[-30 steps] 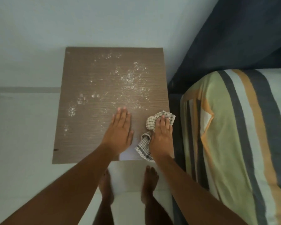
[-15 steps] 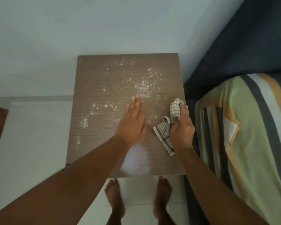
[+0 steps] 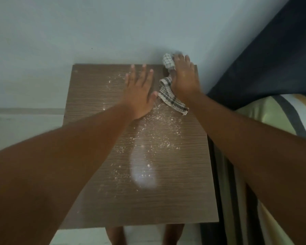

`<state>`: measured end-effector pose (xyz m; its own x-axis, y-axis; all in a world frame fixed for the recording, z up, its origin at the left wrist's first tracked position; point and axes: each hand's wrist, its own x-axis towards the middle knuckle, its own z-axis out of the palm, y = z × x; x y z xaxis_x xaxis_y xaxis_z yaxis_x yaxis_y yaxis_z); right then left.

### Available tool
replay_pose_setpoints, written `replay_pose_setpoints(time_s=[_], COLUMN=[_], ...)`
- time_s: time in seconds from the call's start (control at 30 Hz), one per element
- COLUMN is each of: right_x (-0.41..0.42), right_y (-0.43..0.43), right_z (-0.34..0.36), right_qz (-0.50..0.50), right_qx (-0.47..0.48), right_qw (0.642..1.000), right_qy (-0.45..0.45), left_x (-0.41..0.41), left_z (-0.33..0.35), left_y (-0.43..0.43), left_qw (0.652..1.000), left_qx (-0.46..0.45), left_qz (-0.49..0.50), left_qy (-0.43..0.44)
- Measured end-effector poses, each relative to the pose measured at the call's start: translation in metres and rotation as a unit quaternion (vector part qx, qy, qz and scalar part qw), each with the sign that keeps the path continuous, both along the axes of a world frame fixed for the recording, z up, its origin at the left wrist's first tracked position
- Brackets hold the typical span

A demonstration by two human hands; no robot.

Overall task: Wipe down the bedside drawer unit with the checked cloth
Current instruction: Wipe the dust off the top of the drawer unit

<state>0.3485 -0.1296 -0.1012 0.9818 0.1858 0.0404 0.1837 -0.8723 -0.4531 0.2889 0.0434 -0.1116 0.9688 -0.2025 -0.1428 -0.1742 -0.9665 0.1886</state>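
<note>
I see the brown wood-grain top of the bedside drawer unit [image 3: 99, 96] from above, set against a pale wall [image 3: 95, 29]; right hand [image 3: 184, 80] is at the far right corner of the top, palm down, pressing the checked cloth [image 3: 171, 96] flat on the surface, fingers reaching the back edge by the wall; one end of the cloth bunches up past the fingertips against the wall, the other end trails out from under the wrist toward me; left hand [image 3: 139, 92] lies open and flat on the top just beside the cloth, fingers spread, holding nothing; white powder specks [image 3: 159, 138] are scattered across the middle of the top, plus a pale smear [image 3: 143, 174] nearer the front edge; striped bedding [image 3: 276, 114] to the right, dark headboard [image 3: 272, 59] behind it; bare legs [image 3: 116, 236] show below the front edge.
</note>
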Motion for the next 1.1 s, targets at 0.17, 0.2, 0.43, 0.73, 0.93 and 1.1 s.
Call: replay_pose_setpoints(time_s=[0.17, 0.2, 0.43, 0.73, 0.93, 1.1], right_x=[0.013, 0.013, 0.014, 0.006, -0.016, -0.047], right_y=[-0.009, -0.013, -0.019, -0.019, -0.019, -0.021], right_z=[-0.032, -0.036, -0.044, -0.042, -0.046, -0.050], right_qz=[0.110, 0.119, 0.142, 0.150, 0.160, 0.167], right_qx=[-0.045, -0.049, -0.090, -0.132, -0.113, -0.113], right_qw=[0.992, 0.991, 0.986, 0.980, 0.981, 0.979], right_qy=[0.041, 0.032, 0.010, 0.015, 0.000, -0.019], left_x=[0.012, 0.014, 0.014, 0.007, 0.005, 0.002], left_z=[-0.015, -0.017, -0.033, -0.040, -0.039, -0.036], left_y=[0.012, 0.014, 0.027, 0.026, 0.028, 0.027], left_qw=[1.000, 0.999, 1.000, 0.999, 0.999, 0.999], left_qx=[0.016, 0.019, 0.000, 0.019, 0.012, 0.018], left_qz=[-0.025, -0.027, -0.022, -0.038, -0.040, -0.041], left_qy=[0.005, 0.006, 0.014, -0.014, -0.019, -0.016])
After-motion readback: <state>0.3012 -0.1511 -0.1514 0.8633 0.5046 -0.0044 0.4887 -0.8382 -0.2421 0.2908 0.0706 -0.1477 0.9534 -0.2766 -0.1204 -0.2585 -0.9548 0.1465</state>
